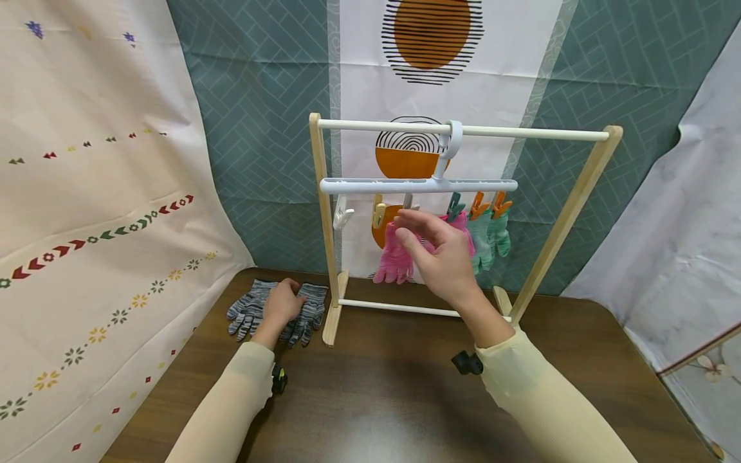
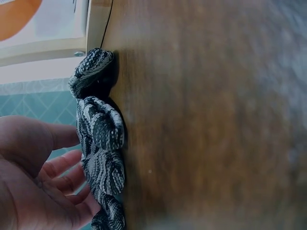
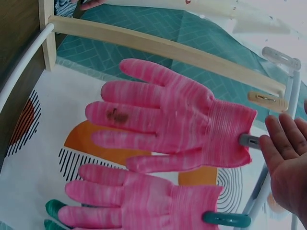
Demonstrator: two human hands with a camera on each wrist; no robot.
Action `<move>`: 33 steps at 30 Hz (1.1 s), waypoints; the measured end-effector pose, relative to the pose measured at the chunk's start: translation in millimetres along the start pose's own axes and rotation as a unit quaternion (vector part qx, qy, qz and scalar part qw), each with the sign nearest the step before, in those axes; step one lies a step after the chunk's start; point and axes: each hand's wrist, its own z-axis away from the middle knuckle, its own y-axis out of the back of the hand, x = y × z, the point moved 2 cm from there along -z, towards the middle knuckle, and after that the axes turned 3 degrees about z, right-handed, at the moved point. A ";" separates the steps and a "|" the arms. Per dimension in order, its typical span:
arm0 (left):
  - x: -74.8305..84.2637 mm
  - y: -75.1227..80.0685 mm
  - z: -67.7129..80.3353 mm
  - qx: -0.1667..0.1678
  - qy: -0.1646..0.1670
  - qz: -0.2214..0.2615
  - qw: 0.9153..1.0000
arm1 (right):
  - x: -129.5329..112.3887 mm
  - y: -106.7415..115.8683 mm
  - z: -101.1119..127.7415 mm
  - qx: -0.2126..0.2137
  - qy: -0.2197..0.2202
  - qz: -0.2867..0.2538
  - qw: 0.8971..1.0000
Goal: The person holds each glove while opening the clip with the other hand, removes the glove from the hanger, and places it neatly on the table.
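My left hand (image 1: 283, 302) rests over a pair of grey-and-black knitted gloves (image 1: 313, 307) lying on the table. In the left wrist view its thumb and fingers are spread loosely against the gloves (image 2: 98, 122), not curled round them. My right hand (image 1: 444, 263) is raised in front of the hanger, bent slightly and holding nothing. The right wrist view has its fingertips right beside a grey clothespin (image 3: 248, 141), which clamps the cuff of a pink glove (image 3: 184, 122). Below that in this view, a teal clothespin (image 3: 225, 219) holds a second pink glove (image 3: 144, 196).
A pale blue clip hanger (image 1: 417, 186) hangs from the white top bar of a wooden rack (image 1: 570, 238). Orange clothespins (image 1: 478, 204) hold green gloves (image 1: 480, 243) at its right. White (image 1: 341, 213) and beige (image 1: 379, 212) clothespins hang unloaded at left. Fabric drapes surround the brown table (image 1: 376, 386).
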 end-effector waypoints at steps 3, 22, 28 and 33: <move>-0.3 0.6 1.0 0.005 -0.009 0.001 1.000 | 1.6 3.6 2.7 0.003 0.014 0.002 1.000; -4.1 4.0 5.8 0.037 -0.050 0.021 0.998 | 17.4 26.8 19.1 0.018 0.028 0.028 0.999; 0.0 8.5 9.5 0.060 -0.070 0.044 0.995 | 19.8 32.6 22.7 0.024 0.033 0.051 0.998; 8.0 13.6 15.8 0.076 -0.078 0.071 0.992 | 21.9 36.3 25.7 0.024 0.033 0.062 0.997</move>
